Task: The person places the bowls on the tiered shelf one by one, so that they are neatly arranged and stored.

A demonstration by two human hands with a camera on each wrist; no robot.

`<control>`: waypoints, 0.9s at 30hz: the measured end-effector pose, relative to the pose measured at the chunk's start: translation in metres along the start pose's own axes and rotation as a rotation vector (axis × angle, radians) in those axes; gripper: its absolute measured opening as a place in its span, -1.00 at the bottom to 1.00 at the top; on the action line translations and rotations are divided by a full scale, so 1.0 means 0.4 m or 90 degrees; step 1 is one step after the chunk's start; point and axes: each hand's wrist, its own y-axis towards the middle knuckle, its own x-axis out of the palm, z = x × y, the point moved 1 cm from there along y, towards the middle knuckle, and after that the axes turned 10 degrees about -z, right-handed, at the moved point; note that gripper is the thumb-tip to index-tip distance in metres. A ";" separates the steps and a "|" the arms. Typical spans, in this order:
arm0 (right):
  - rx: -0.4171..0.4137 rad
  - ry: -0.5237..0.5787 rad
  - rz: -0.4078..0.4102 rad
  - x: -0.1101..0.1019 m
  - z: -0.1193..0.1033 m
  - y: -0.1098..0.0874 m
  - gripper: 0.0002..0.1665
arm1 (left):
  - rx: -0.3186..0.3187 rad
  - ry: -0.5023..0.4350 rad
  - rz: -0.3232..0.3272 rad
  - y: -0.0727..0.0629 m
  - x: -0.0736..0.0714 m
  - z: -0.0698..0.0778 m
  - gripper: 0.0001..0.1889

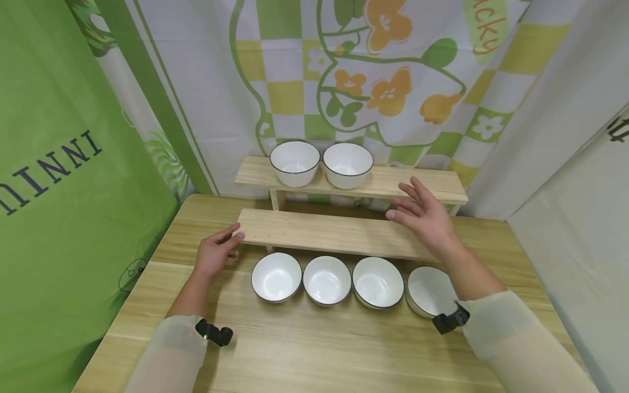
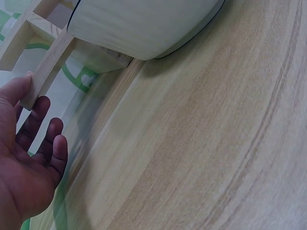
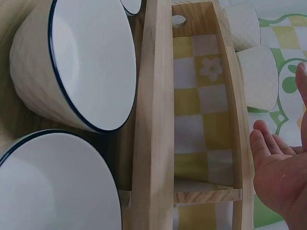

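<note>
A two-tier wooden shelf (image 1: 314, 228) stands on the table. At the left end of its lower board, my left hand (image 1: 216, 254) pinches the edge; the left wrist view has the thumb on one face and the index finger by the end. My right hand (image 1: 425, 218) hovers over the shelf's right part, fingers spread and holding nothing. Two white dark-rimmed bowls, a left one (image 1: 295, 164) and a right one (image 1: 348, 166), sit side by side on the upper board. Several matching bowls, including a leftmost bowl (image 1: 277, 277), line up before the shelf; my right forearm partly covers the rightmost bowl (image 1: 429, 292).
The wood-grain table (image 1: 314, 349) extends toward me in front of the bowl row. Behind the shelf hangs a patterned curtain (image 1: 285, 98). A green cloth (image 1: 64, 218) borders the left side, and a pale panel (image 1: 580, 180) borders the right.
</note>
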 end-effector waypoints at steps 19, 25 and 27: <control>0.023 -0.057 0.011 -0.028 0.086 -0.050 0.25 | -0.004 0.013 0.019 -0.003 0.006 -0.001 -0.32; 0.018 -0.030 0.006 -0.038 0.108 -0.063 0.23 | -0.003 0.003 0.018 0.000 0.005 -0.002 -0.31; 0.014 -0.022 0.001 -0.039 0.115 -0.068 0.22 | -0.004 0.002 0.019 0.000 0.005 -0.001 -0.31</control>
